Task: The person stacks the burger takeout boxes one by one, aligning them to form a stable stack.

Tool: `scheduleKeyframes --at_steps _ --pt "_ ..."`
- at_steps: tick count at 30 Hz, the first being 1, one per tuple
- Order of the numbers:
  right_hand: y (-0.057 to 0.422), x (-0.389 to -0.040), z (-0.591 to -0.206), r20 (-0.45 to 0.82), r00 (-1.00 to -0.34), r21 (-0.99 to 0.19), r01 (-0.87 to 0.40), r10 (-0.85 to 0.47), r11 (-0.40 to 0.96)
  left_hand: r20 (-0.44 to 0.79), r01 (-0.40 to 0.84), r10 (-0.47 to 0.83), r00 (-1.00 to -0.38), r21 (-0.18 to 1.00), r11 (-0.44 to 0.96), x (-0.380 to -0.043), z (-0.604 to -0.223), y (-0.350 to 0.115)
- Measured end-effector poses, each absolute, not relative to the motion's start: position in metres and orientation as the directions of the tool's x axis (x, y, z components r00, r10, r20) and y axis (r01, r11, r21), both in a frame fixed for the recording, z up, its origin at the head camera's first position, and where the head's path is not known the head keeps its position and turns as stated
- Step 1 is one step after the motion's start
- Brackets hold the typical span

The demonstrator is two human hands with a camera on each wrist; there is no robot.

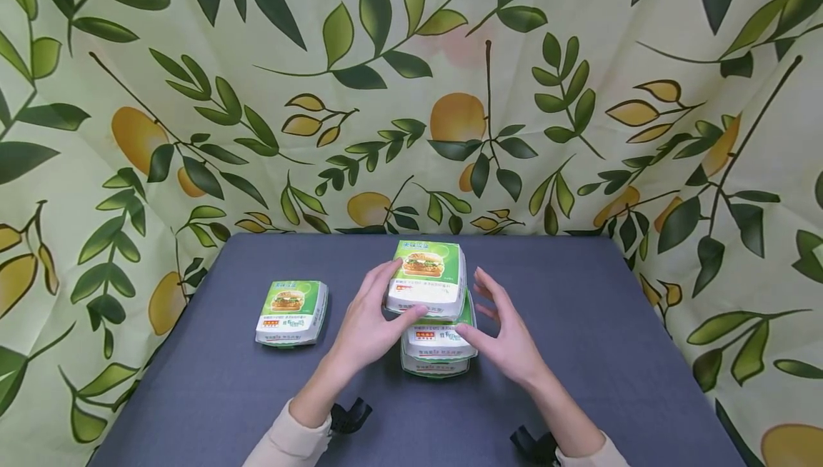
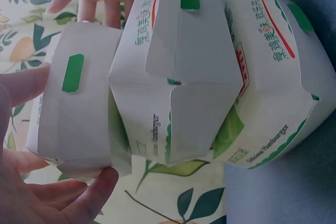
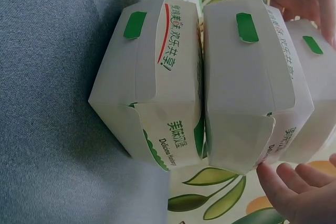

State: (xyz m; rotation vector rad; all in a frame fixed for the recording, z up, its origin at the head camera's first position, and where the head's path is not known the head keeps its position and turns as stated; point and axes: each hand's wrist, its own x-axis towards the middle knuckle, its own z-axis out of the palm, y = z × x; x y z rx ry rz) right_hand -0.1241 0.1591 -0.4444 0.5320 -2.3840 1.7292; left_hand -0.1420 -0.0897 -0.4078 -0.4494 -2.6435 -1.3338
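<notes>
Though one apart, three stacked boxes (image 1: pixel 432 308)

4 green-white boxes (image 1: pixel 291 314), bluish table (image 1: pixel 598 338), cream backdrop (image 1: pixel 398 103) (leafy, orange-fruited).

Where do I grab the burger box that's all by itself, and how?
Probably grip the box by its left and right sides, coming from above. It rests flat on the table, picture up, with nothing against it, and its squarish shape gives opposite sides to pinch gently.
</notes>
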Motion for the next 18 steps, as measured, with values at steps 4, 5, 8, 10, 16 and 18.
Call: scheduleKeyframes --at_steps 4,5,8,10,16,18 --pt "0.157 -0.129 -0.444 0.312 -0.923 -0.899 -0.364 -0.226 0.244 0.254 0.332 0.216 -0.943 0.769 0.546 -0.14 -0.408 -0.087" --pt "0.156 -0.13 -0.444 0.312 -0.921 -0.9 -0.365 -0.231 0.24 0.252 0.334 0.221 -0.942 0.773 0.54 -0.14 -0.408 -0.087" --pt "0.157 -0.131 -0.445 0.31 -0.922 -0.903 -0.362 -0.23 0.233 0.249 0.333 0.226 -0.942 0.785 0.523 -0.14 -0.409 -0.086" --pt "0.157 -0.132 -0.445 0.307 -0.924 -0.905 -0.357 -0.227 0.232 0.248 0.332 0.229 -0.941 0.796 0.506 -0.141 -0.411 -0.086" --pt "0.16 -0.134 -0.446 0.292 -0.932 -0.914 -0.338 -0.214 0.224 0.259 0.347 0.248 -0.933 0.83 0.438 -0.143 -0.419 -0.086" --pt "0.162 -0.135 -0.446 0.295 -0.932 -0.917 -0.338 -0.21 0.213 0.267 0.353 0.255 -0.929 0.843 0.406 -0.143 -0.422 -0.087"
